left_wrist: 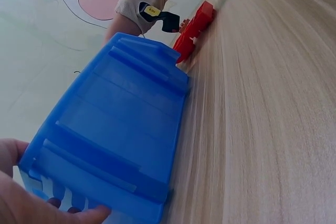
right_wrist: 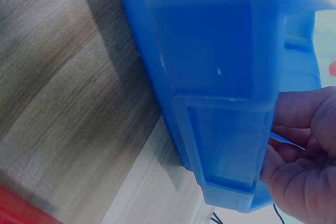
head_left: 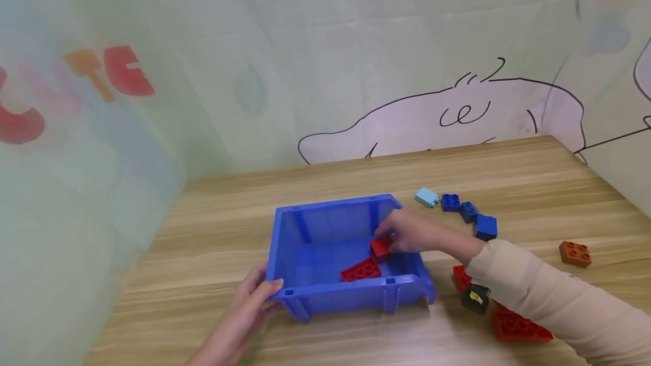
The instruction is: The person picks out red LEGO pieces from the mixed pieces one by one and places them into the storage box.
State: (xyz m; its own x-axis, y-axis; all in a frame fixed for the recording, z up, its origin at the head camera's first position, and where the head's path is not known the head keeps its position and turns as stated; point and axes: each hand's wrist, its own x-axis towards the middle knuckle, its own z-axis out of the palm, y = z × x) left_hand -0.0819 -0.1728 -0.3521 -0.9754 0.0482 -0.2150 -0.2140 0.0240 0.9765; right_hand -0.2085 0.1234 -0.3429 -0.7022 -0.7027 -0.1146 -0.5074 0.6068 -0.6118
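Observation:
A blue plastic bin [head_left: 346, 298] stands on the wooden table, its open top facing up. My left hand [head_left: 244, 312] grips its left front corner, thumb over the rim; in the left wrist view the fingers of that hand [left_wrist: 31, 203] curl around the bin's end [left_wrist: 121, 114]. Inside the bin, at its right end, my right hand [head_left: 414, 230] holds a red toy brick [head_left: 380, 249] low over the floor. Another red brick [head_left: 362, 270], with studs showing, lies beside it. The bin's wall [right_wrist: 210, 61] hides that brick from the right wrist view, where the right hand [right_wrist: 304, 156] reaches over the edge.
Behind the right arm lie a light blue brick [head_left: 427, 197] and several dark blue bricks [head_left: 450, 203]. An orange brick [head_left: 575, 253] sits further right. Red bricks [head_left: 519, 326] lie under the right forearm, partly hidden by the sleeve and a black wrist camera [head_left: 475, 299].

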